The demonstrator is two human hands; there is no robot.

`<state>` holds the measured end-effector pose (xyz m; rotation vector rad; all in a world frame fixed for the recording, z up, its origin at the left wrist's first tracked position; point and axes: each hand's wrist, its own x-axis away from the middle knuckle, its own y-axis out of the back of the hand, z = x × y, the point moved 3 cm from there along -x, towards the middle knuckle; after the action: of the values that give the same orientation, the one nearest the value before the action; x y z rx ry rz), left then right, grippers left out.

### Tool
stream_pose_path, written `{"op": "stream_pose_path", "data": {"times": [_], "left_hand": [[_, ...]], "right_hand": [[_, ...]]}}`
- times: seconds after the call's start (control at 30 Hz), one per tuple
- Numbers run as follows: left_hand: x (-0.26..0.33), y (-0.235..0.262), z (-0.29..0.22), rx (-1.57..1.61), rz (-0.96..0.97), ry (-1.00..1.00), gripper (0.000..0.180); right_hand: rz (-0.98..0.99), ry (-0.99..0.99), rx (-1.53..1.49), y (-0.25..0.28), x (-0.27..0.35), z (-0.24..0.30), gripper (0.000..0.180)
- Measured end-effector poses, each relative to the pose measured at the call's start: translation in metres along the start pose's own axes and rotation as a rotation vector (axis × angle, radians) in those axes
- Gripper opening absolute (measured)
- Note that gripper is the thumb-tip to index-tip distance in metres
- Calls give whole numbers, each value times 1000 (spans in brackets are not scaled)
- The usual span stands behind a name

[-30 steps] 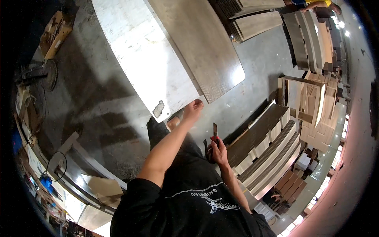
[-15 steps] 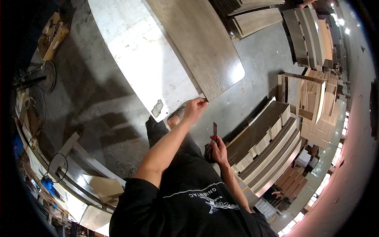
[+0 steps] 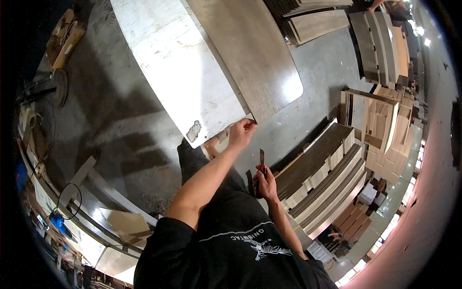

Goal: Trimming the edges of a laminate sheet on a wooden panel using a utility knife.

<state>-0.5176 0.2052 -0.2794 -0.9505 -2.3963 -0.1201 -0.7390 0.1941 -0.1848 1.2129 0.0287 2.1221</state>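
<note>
My left hand [image 3: 241,132] pinches the near corner of a long white board [image 3: 178,72], right where a brown wood-grain panel [image 3: 245,53] lies on top of it. My right hand [image 3: 264,182] is held lower, near my waist, and grips a utility knife [image 3: 262,159] with a red body, its blade pointing up. The knife is apart from the boards. A worn patch [image 3: 194,131] marks the white board close to the corner.
Stacks of wood-grain panels and shelf parts [image 3: 327,178] stand at my right. More panel piles [image 3: 380,43] lie at the far right. A grey concrete floor [image 3: 120,135] runs to the left, with a workbench edge [image 3: 86,202] and cables at lower left.
My left hand has closed tighter on the board's corner, and the boards appear shifted slightly. My right hand with the knife has stayed in nearly the same place.
</note>
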Motion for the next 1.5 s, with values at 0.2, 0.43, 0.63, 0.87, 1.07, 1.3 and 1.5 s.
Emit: {"op": "stream_pose_path", "data": {"times": [0.2, 0.43, 0.63, 0.87, 1.07, 1.3, 1.5], "left_hand": [[-4, 5, 17, 15, 56, -33, 29], [-4, 3, 21, 71, 51, -2, 29], [0, -7, 2, -56, -78, 77, 32], [-8, 4, 48, -217, -107, 97, 32], [8, 41, 83, -81, 175, 199, 49], [3, 33, -81, -380, 306, -195, 37], [-101, 10, -166, -899, 49, -906, 32]], "right_hand": [[-3, -29, -31, -5, 1, 18, 28], [7, -32, -82, -5, -1, 8, 29], [46, -14, -44, -14, -8, -1, 32], [43, -34, -22, -20, -8, 4, 36], [-97, 48, -180, -35, 1, -18, 30], [-306, 95, -66, -57, -5, -91, 24], [-400, -118, -503, -56, 4, -6, 44]]}}
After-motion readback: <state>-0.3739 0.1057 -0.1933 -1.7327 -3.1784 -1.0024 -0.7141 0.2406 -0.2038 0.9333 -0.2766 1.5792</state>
